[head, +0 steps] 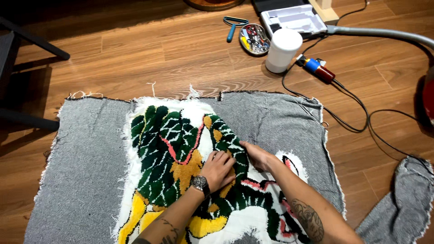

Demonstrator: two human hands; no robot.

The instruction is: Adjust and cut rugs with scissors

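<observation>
- The tufted rug [181,149], thick pile in dark green, white, mustard yellow and pink, lies flat on a grey backing cloth [86,153] spread over the wooden floor [135,58].
- The left hand [218,170], a dark wristwatch [199,183] on its wrist, rests palm down on the pile near the rug's middle, where a yellow patch meets a green one; its grip is loose, fingers bent and pressing into the tufts, closed on nothing.
- The right hand [256,155] lies just beside it to the right, fingers stretched flat along a green and white strip of pile; its grip is spread out, holding nothing. The forearm behind it is tattooed.
- The two hands sit close together, nearly touching.
- Beyond the cloth's far edge, on the floor, stands a white cylinder [283,49] upright.
- Just left of the cylinder is a round metal tray [254,39] of small tools, and left of that a blue-handled tool [234,25] lies flat.
- Behind the cylinder sits a grey moulded case [294,19].
- A black cable [357,108] snakes over the floor on the right from a red and blue device [318,68]; a grey hose [384,32] runs above it.
- A loose piece of grey cloth [402,203] lies at the lower right, apart from the main sheet.
</observation>
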